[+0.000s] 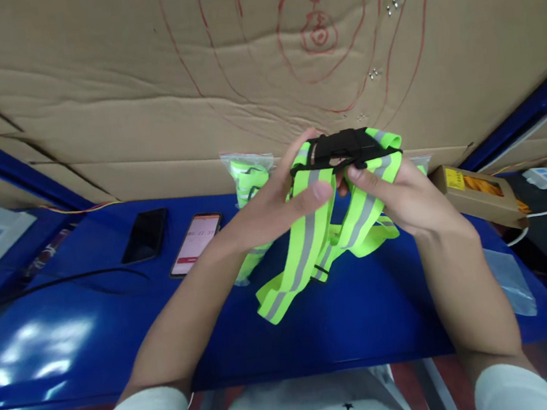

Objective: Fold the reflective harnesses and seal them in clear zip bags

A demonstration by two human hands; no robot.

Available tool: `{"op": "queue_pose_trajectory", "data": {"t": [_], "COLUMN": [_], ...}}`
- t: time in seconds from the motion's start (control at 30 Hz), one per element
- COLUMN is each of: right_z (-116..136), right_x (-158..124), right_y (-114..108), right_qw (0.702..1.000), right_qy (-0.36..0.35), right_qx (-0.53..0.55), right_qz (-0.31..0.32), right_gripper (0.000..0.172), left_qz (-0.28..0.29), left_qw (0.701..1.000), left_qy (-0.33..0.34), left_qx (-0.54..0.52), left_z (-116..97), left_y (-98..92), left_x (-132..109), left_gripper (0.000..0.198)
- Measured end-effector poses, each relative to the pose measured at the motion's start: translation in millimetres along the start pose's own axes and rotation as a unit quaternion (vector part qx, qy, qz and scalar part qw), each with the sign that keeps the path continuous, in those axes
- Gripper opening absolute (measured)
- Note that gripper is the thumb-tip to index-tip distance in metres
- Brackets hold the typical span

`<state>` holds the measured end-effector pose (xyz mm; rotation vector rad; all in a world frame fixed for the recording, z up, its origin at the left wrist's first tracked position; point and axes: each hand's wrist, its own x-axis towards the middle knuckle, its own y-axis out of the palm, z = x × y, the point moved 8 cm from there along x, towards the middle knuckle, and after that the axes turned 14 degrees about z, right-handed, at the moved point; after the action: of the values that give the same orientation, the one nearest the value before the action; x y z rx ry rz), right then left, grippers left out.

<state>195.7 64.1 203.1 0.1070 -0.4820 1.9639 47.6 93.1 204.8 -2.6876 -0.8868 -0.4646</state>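
Note:
A neon yellow-green reflective strap with a grey stripe is held up in front of me above the blue table. Its black plastic buckle is at the top, between my hands. My left hand grips the strap just left of the buckle, thumb across the front. On the other side, my right hand is closed round the strap, its thumb under the buckle. Loose strap ends hang down, one with a small black slider. Some fingers of both hands are hidden behind the strap.
Behind my left hand stands a clear bag of folded green straps. A lit phone and a dark phone lie left on the blue table. Rightward are a cardboard box and a clear plastic bag. A cardboard wall rises behind.

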Motion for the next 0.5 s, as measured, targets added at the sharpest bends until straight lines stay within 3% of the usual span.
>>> {"op": "queue_pose_trajectory", "data": {"t": [0.1,0.2,0.3,0.4,0.5], "right_z": [-4.1,-0.3,1.2,4.8,7.6], "right_x": [-1.0,-4.1,-9.3,-11.1,-4.6], "right_y": [-9.4,-9.1,-9.3,-19.1,-10.8], "right_qw": [1.000,0.999,0.996,0.992,0.995], "right_qy": [0.001,0.015,0.070,0.092,0.030], "right_qx": [0.015,0.030,0.022,-0.091,-0.089], "right_qz": [-0.021,0.017,0.049,-0.014,-0.036], "right_gripper": [0.035,0.036,0.041,0.041,0.040], "left_qz": [0.075,0.001,-0.054,-0.034,-0.017], "left_qw": [0.994,0.996,0.997,0.999,0.998], "left_qy": [-0.020,-0.009,-0.006,-0.022,-0.026], "left_qx": [0.077,0.085,0.053,-0.021,-0.052], "left_z": [4.8,5.2,3.9,6.9,10.4], "left_y": [12.8,2.7,-4.5,2.2,14.4], "left_x": [2.2,0.7,-1.1,1.2,4.0], "left_gripper": [0.061,0.040,0.034,0.035,0.043]}}
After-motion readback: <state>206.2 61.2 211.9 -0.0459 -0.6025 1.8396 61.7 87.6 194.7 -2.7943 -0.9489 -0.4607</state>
